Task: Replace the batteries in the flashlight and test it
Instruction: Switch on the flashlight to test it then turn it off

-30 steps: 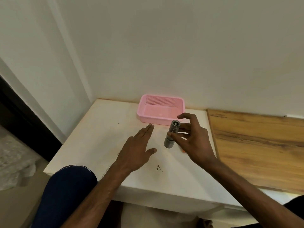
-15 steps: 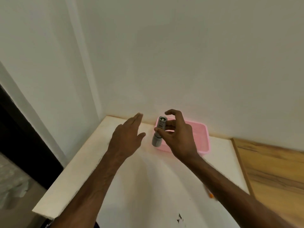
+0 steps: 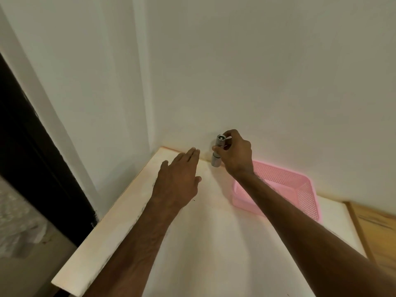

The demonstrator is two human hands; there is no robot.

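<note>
A small silver flashlight [image 3: 218, 150] is held upright above the far corner of the white table [image 3: 205, 243], one end pointing up and toward me. My right hand [image 3: 235, 154] grips its barrel between thumb and fingers. Just left of the flashlight my left hand [image 3: 179, 179] hovers flat, palm down, fingers stretched toward the wall, holding nothing. No loose batteries are visible.
A pink plastic mesh basket [image 3: 300, 189] sits against the wall to the right, partly behind my right forearm. A wooden board [image 3: 377, 232] lies at the far right. White walls meet at the corner behind; a dark doorway [image 3: 32, 168] is at left.
Both hands have reached farther toward the wall corner with the flashlight. The view has tilted up and swung left, so the basket now sits right of the hands.
</note>
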